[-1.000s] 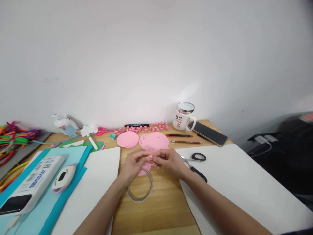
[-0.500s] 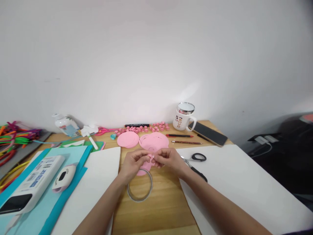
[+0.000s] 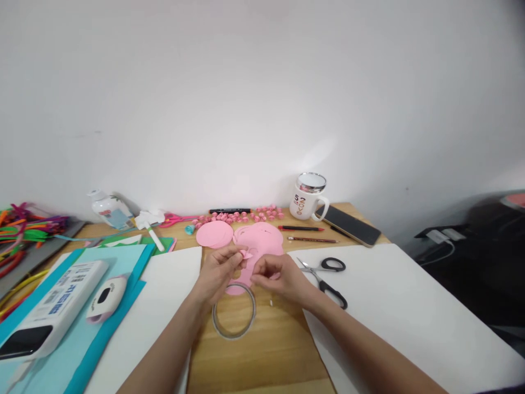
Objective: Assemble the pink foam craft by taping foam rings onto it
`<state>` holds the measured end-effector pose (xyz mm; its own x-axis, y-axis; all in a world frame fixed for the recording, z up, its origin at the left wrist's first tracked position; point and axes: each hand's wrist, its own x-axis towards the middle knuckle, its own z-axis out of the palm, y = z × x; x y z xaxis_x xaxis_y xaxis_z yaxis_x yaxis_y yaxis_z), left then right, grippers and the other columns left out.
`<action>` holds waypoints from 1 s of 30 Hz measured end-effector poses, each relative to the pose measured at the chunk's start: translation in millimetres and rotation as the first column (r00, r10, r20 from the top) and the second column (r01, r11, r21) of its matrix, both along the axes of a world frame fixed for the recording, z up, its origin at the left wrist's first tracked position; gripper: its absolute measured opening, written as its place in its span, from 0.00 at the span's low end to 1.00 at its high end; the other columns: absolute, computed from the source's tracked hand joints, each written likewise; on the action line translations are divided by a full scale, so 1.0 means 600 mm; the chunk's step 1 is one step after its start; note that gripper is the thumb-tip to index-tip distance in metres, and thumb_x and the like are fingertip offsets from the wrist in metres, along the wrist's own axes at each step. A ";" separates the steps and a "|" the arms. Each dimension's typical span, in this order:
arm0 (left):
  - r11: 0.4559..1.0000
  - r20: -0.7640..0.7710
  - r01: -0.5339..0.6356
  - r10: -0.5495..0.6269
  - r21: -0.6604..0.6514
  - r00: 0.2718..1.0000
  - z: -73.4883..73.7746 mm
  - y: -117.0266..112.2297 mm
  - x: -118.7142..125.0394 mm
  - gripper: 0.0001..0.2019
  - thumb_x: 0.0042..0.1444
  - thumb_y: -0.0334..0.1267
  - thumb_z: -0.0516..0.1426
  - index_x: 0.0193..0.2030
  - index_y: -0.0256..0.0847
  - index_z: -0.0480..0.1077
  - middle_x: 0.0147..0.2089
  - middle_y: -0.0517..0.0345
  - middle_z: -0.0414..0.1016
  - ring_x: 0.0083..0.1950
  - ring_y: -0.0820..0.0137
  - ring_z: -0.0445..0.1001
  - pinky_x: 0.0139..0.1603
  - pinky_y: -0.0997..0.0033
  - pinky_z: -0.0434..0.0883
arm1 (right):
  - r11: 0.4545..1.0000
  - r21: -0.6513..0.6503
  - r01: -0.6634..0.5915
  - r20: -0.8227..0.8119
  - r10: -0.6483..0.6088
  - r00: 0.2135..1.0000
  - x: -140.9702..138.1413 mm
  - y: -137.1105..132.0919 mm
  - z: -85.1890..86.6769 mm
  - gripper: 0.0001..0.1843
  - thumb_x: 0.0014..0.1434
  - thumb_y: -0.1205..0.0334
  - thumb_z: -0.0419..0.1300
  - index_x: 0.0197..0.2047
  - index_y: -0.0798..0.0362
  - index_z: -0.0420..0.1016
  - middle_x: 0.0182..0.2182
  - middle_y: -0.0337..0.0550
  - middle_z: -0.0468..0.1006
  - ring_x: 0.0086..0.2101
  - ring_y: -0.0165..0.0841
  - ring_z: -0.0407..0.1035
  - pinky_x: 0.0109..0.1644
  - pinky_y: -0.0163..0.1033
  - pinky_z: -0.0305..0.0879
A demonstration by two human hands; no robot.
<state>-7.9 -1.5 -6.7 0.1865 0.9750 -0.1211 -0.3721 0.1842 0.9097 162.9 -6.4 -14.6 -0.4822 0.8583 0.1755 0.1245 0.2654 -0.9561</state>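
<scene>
We have a small pink paper [image 3: 246, 254] pinched between the thumb and finger of our left hand [image 3: 221, 271]. That paper is just past the gray ring [image 3: 233, 336]. Our right hand [image 3: 283, 278] is past the ring too, over to its right. Its thumb and finger are close together, but we cannot tell if they hold anything. A tiny white bit [image 3: 271, 302] is near the ring, on its right. Past the ring we have flat pink paper [image 3: 266, 235], pink circles [image 3: 214, 234] and, farther away, lots of little pink curls [image 3: 235, 218]. Right of the ring we see scissors [image 3: 323, 284] with black handles. Our white mug [image 3: 301, 205] stands far past the ring, to its right.
</scene>
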 end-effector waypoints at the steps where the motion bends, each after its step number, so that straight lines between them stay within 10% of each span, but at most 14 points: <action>1: 1.000 0.002 0.009 -0.009 -0.005 1.000 0.000 0.000 0.000 0.11 0.40 0.37 0.65 0.33 0.37 0.76 0.23 0.59 0.70 0.25 0.77 0.65 0.24 0.78 0.60 | 0.994 0.078 0.071 -0.001 -0.071 0.997 -0.001 0.003 -0.005 0.07 0.50 0.61 0.59 0.25 0.54 0.67 0.21 0.37 0.70 0.22 0.25 0.63 0.26 0.31 0.61; 13: 0.993 -0.103 0.115 -0.114 -0.002 0.988 0.002 -0.006 0.006 0.10 0.42 0.38 0.64 0.32 0.36 0.76 0.25 0.57 0.71 0.28 0.76 0.65 0.32 0.75 0.61 | 0.757 0.592 0.277 -0.008 -0.338 0.941 0.005 0.012 -0.022 0.05 0.56 0.65 0.54 0.31 0.50 0.71 0.32 0.44 0.72 0.31 0.31 0.68 0.30 0.33 0.65; 30: 0.983 -0.200 0.176 -0.162 0.055 0.966 0.004 -0.007 0.009 0.10 0.44 0.39 0.62 0.31 0.34 0.74 0.25 0.56 0.71 0.28 0.74 0.66 0.32 0.74 0.63 | 0.791 0.556 0.254 0.011 -0.312 0.950 0.003 0.010 -0.016 0.05 0.55 0.67 0.54 0.31 0.51 0.70 0.31 0.44 0.71 0.29 0.30 0.67 0.30 0.33 0.66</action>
<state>-2.7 -5.5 -4.4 0.3290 0.9388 -0.1017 -0.1566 0.1605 0.9745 164.6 -0.5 -24.3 -0.2723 0.7375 0.6180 0.3600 0.6737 -0.6453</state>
